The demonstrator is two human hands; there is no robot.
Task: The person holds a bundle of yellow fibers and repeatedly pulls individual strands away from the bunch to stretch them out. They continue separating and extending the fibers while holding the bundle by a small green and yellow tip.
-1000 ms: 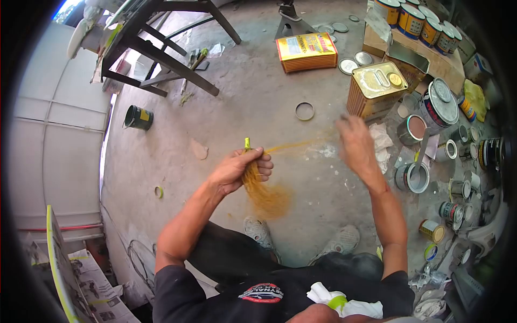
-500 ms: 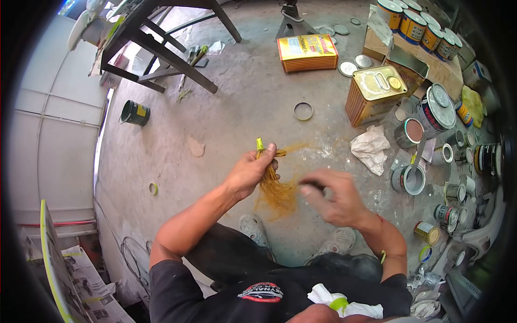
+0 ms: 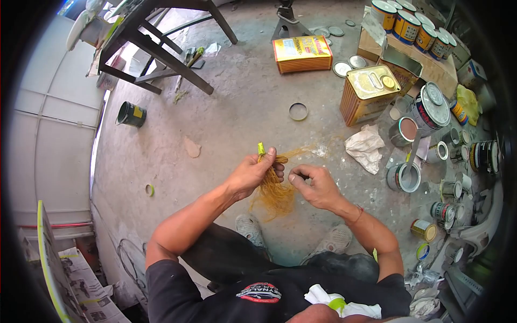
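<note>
My left hand is closed round a bundle of golden-brown strands, thumb on top. Yellow-green tape wraps the bundle's upper end, which pokes out above the thumb. Below the fist the strands hang loose and frayed, and a few wisps spread out to the right. Just right of the bundle, my right hand has its fingers curled and its thumb close to the index finger. Whether a fine strand lies in that pinch is too small to tell.
Rectangular thinner tins and a gold-topped can stand ahead. Several paint cans, a crumpled cloth and a mixing can crowd the right. A metal stand is at upper left, near a dark can. A ring lies ahead.
My right hand, blurred before, has moved left and slightly up, closer to the bundle, and its fingers now show clearly. My left hand keeps its hold. The whole view has shifted slightly.
</note>
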